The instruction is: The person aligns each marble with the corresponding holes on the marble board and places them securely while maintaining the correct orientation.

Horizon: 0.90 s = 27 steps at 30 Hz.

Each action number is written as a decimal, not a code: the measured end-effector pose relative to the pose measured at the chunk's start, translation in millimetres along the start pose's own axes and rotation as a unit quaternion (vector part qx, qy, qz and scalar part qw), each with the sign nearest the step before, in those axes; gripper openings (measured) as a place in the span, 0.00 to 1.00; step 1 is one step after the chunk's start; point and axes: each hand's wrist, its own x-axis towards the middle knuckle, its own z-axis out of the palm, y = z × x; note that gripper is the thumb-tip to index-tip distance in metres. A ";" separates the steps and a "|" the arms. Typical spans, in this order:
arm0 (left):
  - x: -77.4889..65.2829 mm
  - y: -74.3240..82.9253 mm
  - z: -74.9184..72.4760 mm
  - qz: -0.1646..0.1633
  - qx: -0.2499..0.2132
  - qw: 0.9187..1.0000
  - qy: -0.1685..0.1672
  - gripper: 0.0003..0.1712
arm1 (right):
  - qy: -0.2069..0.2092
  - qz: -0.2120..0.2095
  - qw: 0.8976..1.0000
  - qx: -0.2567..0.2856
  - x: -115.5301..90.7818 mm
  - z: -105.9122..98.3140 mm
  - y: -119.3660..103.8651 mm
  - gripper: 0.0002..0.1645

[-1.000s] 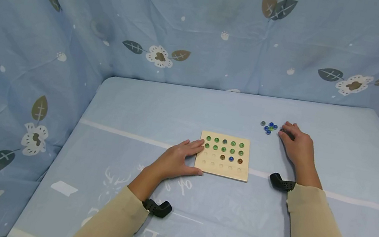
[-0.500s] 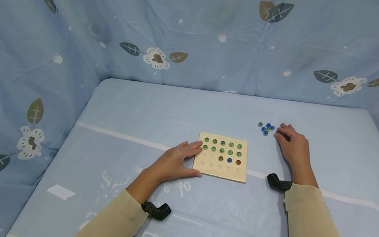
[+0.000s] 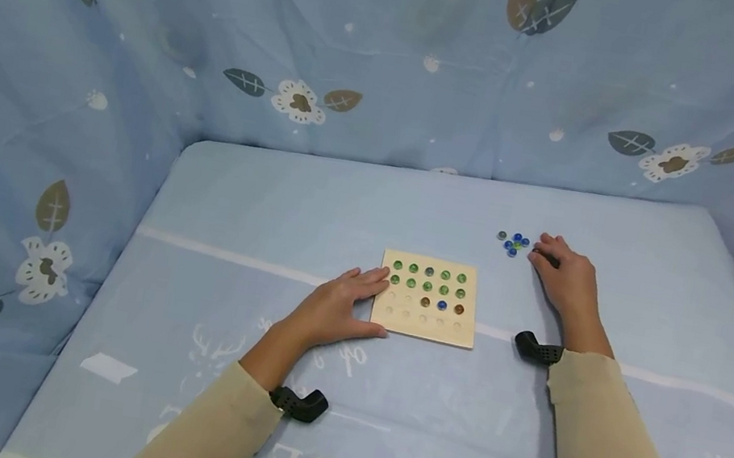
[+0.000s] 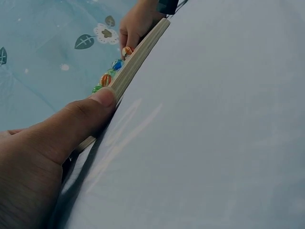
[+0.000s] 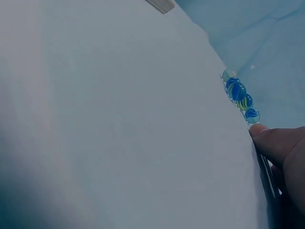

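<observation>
A pale wooden board (image 3: 423,330) lies on the cloth-covered table. Green and dark marbles sit in its two back rows, and brown and blue ones in the row in front. My left hand (image 3: 338,311) rests on its left side, fingers over the left edge; the thumb (image 4: 104,98) presses the front edge near the corner. Farther back on the right, my right hand (image 3: 568,279) is beside a cluster of loose marbles (image 3: 514,245). Its thumb and fingertips pinch what looks like a dark marble (image 3: 536,251), mostly hidden. In the right wrist view, the thumb tip touches the cluster's near end.
A light blue cloth (image 3: 463,434) with white lettering covers the table. Its far edge meets a hanging patterned cloth (image 3: 408,81), which also rises on the left. Shallow round pits (image 3: 406,314) show at the board's front.
The head view has shifted slightly. Both hands hold nearly the same places, left on the board and right beside the marbles; the marbles on the board look unchanged.
</observation>
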 end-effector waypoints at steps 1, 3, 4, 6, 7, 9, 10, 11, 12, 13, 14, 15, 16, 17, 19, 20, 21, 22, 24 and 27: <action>-0.7 -0.1 0.5 0.001 0.000 1.000 0.000 0.50 | 0.000 0.002 1.000 -0.002 -1.1 0.0 -0.8 0.26; -1.6 0.1 1.8 0.003 -0.002 1.000 0.000 0.50 | 0.001 0.006 1.000 -0.002 -3.7 0.1 -1.3 0.26; -1.7 0.3 2.3 0.004 0.001 1.000 0.000 0.49 | 0.000 0.009 1.000 -0.002 -4.8 0.0 -1.3 0.26; -1.3 -0.1 2.3 0.008 0.005 1.000 -0.003 0.49 | 0.001 0.012 1.000 -0.002 -5.0 -0.3 -1.5 0.25; -1.3 0.0 1.8 0.008 0.006 1.000 -0.003 0.49 | 0.001 0.014 1.000 0.001 -4.6 -0.4 -2.3 0.25; -1.3 0.0 0.4 0.008 0.009 1.000 -0.002 0.49 | 0.002 0.021 1.000 0.011 -3.0 -0.7 -4.1 0.26; -1.3 0.0 -0.4 0.007 0.010 1.000 -0.001 0.49 | 0.003 0.025 1.000 0.017 -2.1 -1.0 -4.8 0.27; -1.2 -0.1 -1.2 0.006 0.010 1.000 0.000 0.49 | 0.006 0.028 0.999 0.026 -1.7 -1.6 -6.2 0.27; -1.3 -0.2 -2.0 0.004 0.011 1.000 0.000 0.49 | 0.008 0.033 0.999 0.034 -1.2 -2.4 -7.6 0.28; -0.9 -0.1 -2.1 0.003 0.012 1.000 -0.001 0.49 | 0.009 0.037 0.998 0.043 -1.6 -3.4 -8.6 0.29; -0.7 -0.1 -2.1 0.001 0.012 1.000 -0.003 0.49 | 0.011 0.039 0.998 0.050 -2.0 -4.0 -9.6 0.30; -0.5 -0.1 -2.1 -0.001 0.013 1.000 -0.005 0.50 | 0.012 0.038 0.998 0.055 -2.9 -4.5 -11.3 0.30; -0.5 0.1 -2.0 -0.003 0.013 1.000 -0.006 0.50 | 0.011 0.038 0.998 0.058 -4.1 -5.0 -13.9 0.31; -0.4 0.0 -1.9 -0.003 0.014 1.000 -0.007 0.50 | 0.011 0.035 0.997 0.061 -5.5 -5.1 -17.2 0.31; -0.5 0.0 -2.0 -0.004 0.014 1.000 -0.009 0.50 | 0.011 0.023 0.998 0.064 -8.6 -4.7 -25.8 0.30; -0.6 0.0 -2.1 -0.005 0.013 1.000 -0.010 0.50 | 0.010 0.015 0.998 0.061 -10.1 -4.0 -31.1 0.30; -0.6 0.0 -2.1 -0.005 0.012 1.000 -0.010 0.50 | 0.010 0.004 0.998 0.058 -11.9 -3.2 -37.3 0.30; -0.6 0.0 -2.1 -0.006 0.012 1.000 -0.010 0.50 | 0.010 -0.009 0.998 0.054 -13.5 -2.2 -43.5 0.29; -0.4 0.1 -2.3 -0.008 0.011 1.000 -0.011 0.50 | 0.007 -0.043 0.998 0.042 -16.8 1.0 -56.6 0.27; 0.0 0.2 -2.7 -0.011 0.011 1.000 -0.009 0.50 | -0.005 -0.095 0.995 0.023 -21.9 7.6 -78.0 0.24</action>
